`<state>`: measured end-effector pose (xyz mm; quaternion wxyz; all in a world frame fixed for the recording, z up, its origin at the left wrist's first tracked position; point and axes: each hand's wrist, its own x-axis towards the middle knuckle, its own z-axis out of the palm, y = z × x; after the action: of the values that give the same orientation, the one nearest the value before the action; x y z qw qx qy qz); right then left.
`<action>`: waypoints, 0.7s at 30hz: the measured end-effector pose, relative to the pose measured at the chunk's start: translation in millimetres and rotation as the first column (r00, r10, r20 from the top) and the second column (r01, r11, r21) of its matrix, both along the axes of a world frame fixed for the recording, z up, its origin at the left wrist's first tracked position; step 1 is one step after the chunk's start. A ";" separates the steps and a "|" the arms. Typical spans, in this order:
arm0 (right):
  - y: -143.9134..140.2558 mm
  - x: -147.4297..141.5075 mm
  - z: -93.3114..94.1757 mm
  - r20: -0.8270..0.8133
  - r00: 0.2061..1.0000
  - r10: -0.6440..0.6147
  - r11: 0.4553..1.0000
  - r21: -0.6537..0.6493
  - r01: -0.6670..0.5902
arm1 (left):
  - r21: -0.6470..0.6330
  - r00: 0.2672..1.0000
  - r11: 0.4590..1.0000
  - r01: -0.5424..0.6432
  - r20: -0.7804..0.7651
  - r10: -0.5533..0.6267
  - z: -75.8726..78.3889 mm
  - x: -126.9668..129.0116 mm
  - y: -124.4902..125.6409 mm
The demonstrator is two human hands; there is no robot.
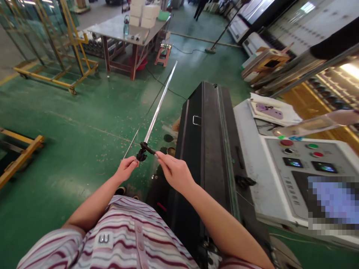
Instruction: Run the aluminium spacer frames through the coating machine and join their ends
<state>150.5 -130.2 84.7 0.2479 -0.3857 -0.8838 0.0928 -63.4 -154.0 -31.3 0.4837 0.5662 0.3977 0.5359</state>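
Observation:
A long silver metal bar (159,106) reaches from my hands out over the green floor toward a far table. Its near end carries a lump of black sticky material (143,151). My left hand (126,168) pinches the bar's near end just below the lump. My right hand (173,170) pinches a strand of the black material and holds it off to the right. Both forearms come up from my striped shirt.
A black machine housing (206,149) stands right of my hands, with a white control panel (294,164) of buttons and displays beside it. Yellow glass racks (57,48) stand far left, a yellow frame (19,153) at left, a metal table (126,31) far ahead.

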 end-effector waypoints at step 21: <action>9.9 -21.7 21.5 0.131 0.989 0.070 0.952 -0.304 -0.028 | 0.024 1.000 0.999 0.025 0.007 -0.025 -11.3 -19.6 18.0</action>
<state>128.7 -120.3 106.2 0.1211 -0.4024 -0.8839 0.2050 -83.0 -136.0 -42.5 0.4851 0.5749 0.3824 0.5366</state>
